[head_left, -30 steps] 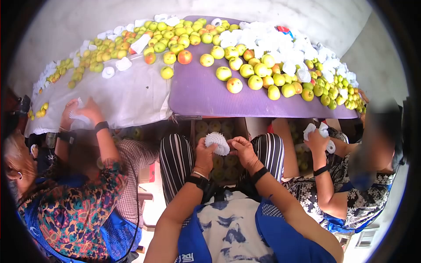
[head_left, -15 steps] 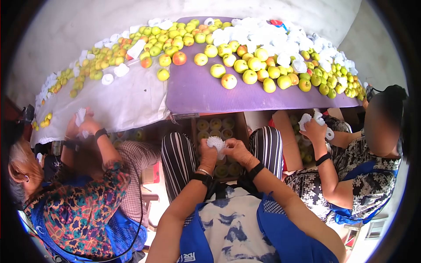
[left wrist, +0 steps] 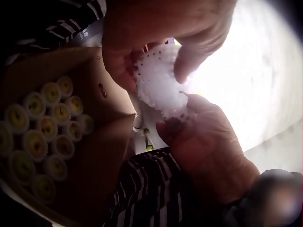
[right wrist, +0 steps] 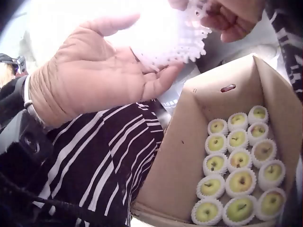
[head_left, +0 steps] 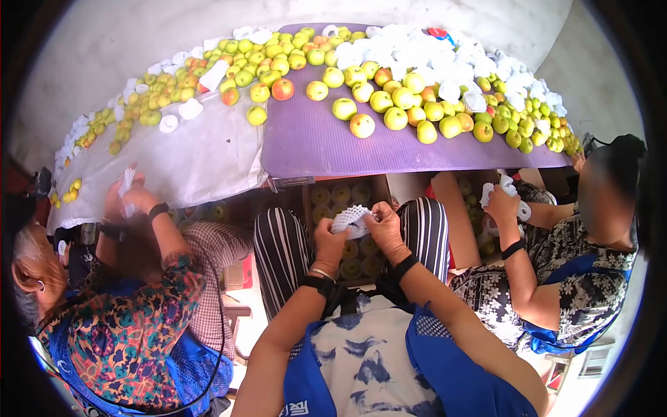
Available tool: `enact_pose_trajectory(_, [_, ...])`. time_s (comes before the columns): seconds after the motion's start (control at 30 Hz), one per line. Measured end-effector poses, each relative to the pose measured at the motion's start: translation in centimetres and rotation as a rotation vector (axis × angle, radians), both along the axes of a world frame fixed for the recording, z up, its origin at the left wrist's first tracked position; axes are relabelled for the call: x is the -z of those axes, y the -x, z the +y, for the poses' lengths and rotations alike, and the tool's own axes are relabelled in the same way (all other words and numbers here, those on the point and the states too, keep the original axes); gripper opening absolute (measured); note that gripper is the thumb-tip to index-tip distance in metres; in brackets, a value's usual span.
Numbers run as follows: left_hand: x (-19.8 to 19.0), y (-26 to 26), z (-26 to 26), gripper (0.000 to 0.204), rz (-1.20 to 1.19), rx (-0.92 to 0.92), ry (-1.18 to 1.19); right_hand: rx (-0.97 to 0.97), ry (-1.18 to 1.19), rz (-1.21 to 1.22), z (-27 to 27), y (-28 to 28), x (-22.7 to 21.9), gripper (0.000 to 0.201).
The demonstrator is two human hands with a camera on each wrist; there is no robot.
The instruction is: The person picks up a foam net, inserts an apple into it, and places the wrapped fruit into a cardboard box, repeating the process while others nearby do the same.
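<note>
A white foam net sleeve (head_left: 351, 219) is held between my two hands, above the carton between the knees. My left hand (head_left: 328, 243) holds its left side, thumb on top; in the right wrist view that palm (right wrist: 106, 78) is turned up beneath the net. The right hand (head_left: 388, 228) pinches the opposite edge between thumb and fingers. The net's knobbly rim (left wrist: 161, 87) shows in the left wrist view; I cannot tell if anything is inside it. In the carton (right wrist: 173, 161) sit rows of yellow-green apples (right wrist: 240, 181), each in a white foam net.
Loose apples (head_left: 396, 118) and a heap of white foam nets (head_left: 410, 52) cover much of the table, on a purple mat (head_left: 306, 149) and a pale sheet (head_left: 208, 153). People sit close on both sides, their hands (head_left: 135, 194) also holding white nets. Another carton (head_left: 455, 219) stands at right.
My right hand has come from beside the foam net to pinch its edge. The net, earlier cupped upright in the left hand, now lies lower and stretched between both hands.
</note>
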State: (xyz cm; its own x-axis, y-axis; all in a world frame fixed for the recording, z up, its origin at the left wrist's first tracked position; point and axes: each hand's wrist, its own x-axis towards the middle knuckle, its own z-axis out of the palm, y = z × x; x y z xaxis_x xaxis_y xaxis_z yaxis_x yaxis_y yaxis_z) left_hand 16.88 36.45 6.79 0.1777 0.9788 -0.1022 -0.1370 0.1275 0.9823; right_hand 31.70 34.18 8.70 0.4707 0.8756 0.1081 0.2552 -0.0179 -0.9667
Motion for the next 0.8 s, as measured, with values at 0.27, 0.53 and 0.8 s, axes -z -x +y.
enact_pose_trajectory(0.27, [-0.1,-0.1,0.4,0.031,0.576,-0.384,-0.156,0.009,-0.075,-0.101,-0.5,0.9,-1.2,0.02])
enact_pose_trajectory(0.53, [0.3,-0.2,0.8,0.017,0.524,-0.4,-0.062,-0.287,-0.154,-0.13,-1.1,1.0,-1.7,0.017])
enact_pose_trajectory(0.8, [2.5,-0.2,0.9,0.031,0.099,-0.092,0.086,-0.221,-0.128,-0.008,-0.9,0.9,-0.8,0.02])
